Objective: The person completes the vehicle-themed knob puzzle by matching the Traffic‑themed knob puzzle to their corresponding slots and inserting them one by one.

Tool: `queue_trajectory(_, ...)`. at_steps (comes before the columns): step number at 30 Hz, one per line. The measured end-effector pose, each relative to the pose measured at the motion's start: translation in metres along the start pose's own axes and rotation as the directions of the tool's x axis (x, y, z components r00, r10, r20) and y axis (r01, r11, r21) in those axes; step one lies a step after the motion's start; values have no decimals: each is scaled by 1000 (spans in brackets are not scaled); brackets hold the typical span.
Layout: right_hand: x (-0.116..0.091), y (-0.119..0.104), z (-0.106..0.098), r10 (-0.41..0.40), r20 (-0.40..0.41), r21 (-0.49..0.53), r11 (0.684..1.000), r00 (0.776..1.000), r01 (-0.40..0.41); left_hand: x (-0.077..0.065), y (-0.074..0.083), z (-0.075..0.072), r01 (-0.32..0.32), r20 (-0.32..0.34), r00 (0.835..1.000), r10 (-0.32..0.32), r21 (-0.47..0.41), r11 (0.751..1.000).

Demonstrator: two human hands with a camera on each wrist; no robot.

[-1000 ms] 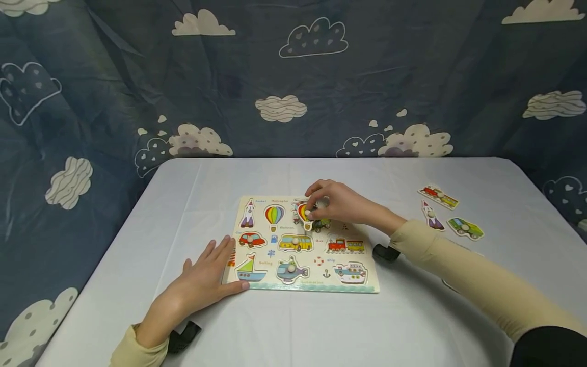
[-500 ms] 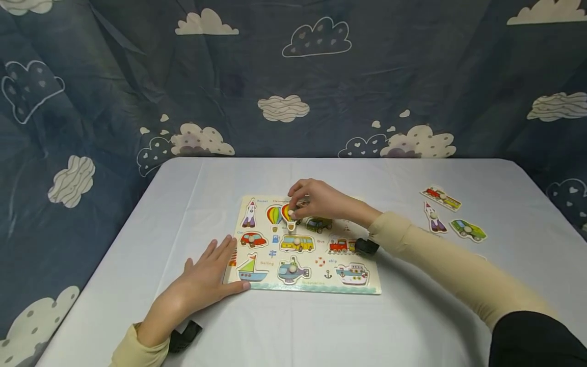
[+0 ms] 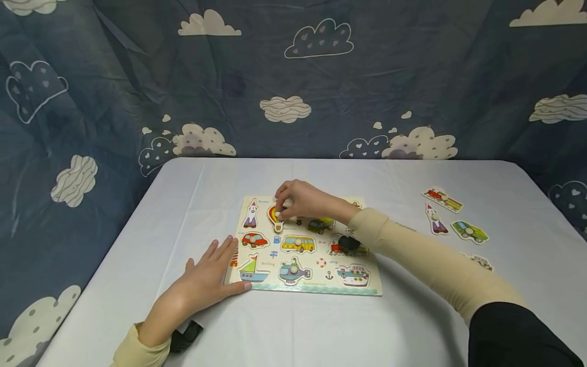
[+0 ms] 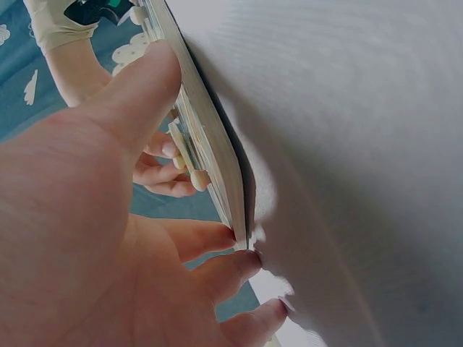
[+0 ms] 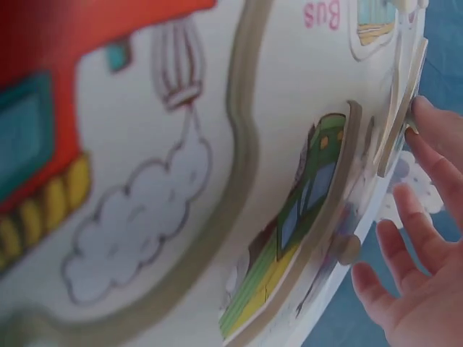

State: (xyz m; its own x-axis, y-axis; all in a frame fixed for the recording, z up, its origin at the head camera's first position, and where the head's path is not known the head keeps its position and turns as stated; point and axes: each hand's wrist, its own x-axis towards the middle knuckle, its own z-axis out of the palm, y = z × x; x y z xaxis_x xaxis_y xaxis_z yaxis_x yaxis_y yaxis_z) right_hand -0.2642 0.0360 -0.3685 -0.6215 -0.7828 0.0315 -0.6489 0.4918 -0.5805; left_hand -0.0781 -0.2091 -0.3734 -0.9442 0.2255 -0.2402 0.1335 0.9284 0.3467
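My right hand (image 3: pixel 302 200) pinches the knob of a hot-air balloon puzzle piece (image 3: pixel 273 220) over the balloon's place in the upper left part of the wooden puzzle board (image 3: pixel 375 278). In the right wrist view the tilted piece (image 5: pixel 402 112) stands between thumb and index finger, the other fingers spread apart. My left hand (image 3: pixel 197 286) lies along the board's left edge, fingers straight, thumb at the front corner. The left wrist view has that thumb on the board's edge (image 4: pixel 210 141). Car (image 3: pixel 254 240), bus (image 3: pixel 298 243) and submarine (image 3: pixel 294 271) pieces with knobs sit in the board.
Right of the board lie loose train (image 3: pixel 442 199), rocket (image 3: pixel 436 219) and green jeep (image 3: pixel 470 232) pieces. Another piece (image 3: pixel 481 262) is partly hidden by the right sleeve. A white cloth covers the table (image 3: pixel 293 331), and a dark cloud-patterned curtain (image 3: pixel 247 71) hangs behind.
My right hand has carried the balloon piece leftward, from over the helicopter area to the printed balloon, which it now covers. My left hand keeps its place at the board's edge.
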Motion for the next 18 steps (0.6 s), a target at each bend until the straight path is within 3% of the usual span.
queue_trajectory(18, 7, 1, 9, 8, -12, -8, 1000, 1000, -8, 0, 1, -1, 0, 5, 1000, 0, 3, 1000)
